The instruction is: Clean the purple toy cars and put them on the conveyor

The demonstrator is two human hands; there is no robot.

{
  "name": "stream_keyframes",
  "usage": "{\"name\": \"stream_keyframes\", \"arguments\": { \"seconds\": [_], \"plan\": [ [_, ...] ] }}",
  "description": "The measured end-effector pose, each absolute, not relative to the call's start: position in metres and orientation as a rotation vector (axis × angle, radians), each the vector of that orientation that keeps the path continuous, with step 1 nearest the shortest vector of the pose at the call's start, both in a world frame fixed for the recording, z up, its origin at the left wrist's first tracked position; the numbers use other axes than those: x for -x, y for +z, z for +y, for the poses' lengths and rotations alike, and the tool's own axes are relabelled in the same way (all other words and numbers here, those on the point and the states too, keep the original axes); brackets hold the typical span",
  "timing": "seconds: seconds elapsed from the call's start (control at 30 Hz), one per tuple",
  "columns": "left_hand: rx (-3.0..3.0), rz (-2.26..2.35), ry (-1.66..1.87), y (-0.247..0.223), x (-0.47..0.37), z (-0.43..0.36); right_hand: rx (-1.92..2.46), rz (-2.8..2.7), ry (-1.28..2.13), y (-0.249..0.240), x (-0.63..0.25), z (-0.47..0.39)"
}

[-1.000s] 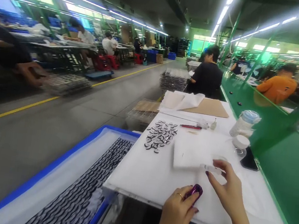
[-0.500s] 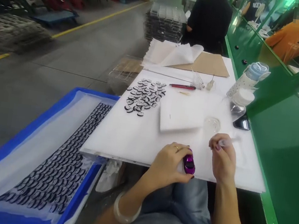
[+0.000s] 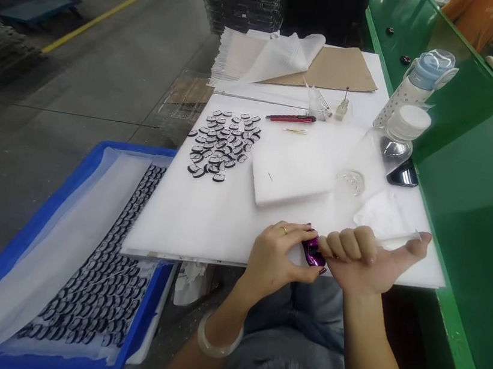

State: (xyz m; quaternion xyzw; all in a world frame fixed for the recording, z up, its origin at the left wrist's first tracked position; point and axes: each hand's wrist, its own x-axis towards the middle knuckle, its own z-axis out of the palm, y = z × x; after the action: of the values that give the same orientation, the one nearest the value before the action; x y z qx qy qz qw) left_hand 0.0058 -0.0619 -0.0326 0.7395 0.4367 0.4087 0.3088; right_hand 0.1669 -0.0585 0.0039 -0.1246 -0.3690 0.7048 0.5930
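My left hand pinches a small shiny purple toy car between thumb and fingers at the table's front edge. Against the car's right side lies my right hand, its fingers curled in and its thumb stretched out to the right. A thin pale edge shows by that thumb; what it belongs to is unclear, and the curled fingers hide whatever they may hold. Behind the hands are a white foam block, a small clear round dish and a crumpled white tissue.
Many small black-and-silver pieces lie loose at the table's left. A blue tray beside it holds rows more. A red cutter, cotton swabs, a capped jar, a bottle and cardboard are farther back.
My right hand has moved left onto the car and turned, its thumb now pointing outward. The left hand keeps its hold on the car. The camera view has tilted down.
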Motion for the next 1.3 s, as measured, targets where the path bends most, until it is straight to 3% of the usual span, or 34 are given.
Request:
{"name": "stream_keyframes", "arguments": {
  "seconds": [1.3],
  "plan": [
    [-1.979,1.178,1.082,-0.030,-0.008,-0.063,0.443,-1.108,1.404,0.008,-0.154,-0.067]
  ]
}}
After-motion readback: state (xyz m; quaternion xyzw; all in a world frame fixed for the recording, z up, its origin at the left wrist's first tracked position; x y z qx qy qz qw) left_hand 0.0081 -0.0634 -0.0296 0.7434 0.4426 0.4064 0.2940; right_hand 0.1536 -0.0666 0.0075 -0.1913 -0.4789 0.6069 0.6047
